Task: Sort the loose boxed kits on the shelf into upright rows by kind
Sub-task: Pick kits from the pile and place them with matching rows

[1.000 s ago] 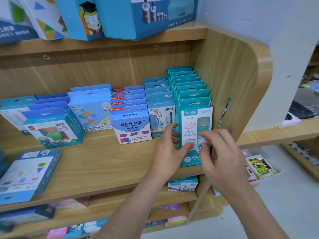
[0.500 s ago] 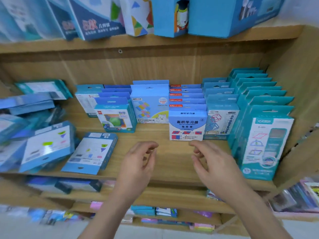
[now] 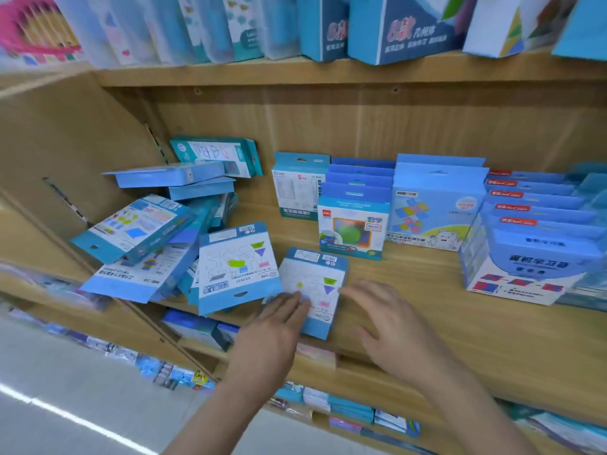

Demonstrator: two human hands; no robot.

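Observation:
A flat blue-and-white boxed kit (image 3: 315, 284) lies back side up near the front edge of the wooden shelf (image 3: 427, 316). My left hand (image 3: 279, 326) rests with straight fingers on its lower left corner. My right hand (image 3: 391, 326) hovers open just right of the box, fingers spread, holding nothing. A matching kit (image 3: 236, 267) leans on a loose heap of blue kits (image 3: 157, 231) at the shelf's left end. Upright rows (image 3: 437, 208) stand at the back right.
A red-labelled row with a white-fronted box (image 3: 525, 270) fills the right side. Taller boxes (image 3: 410, 24) line the shelf above. More stock (image 3: 348, 408) sits on lower shelves. The shelf's left side panel (image 3: 65, 142) bounds the heap. Bare shelf board lies under my right hand.
My view has swung left from the teal row at the shelf's right end. Both hands left that row and moved left; my left hand now touches the flat kit.

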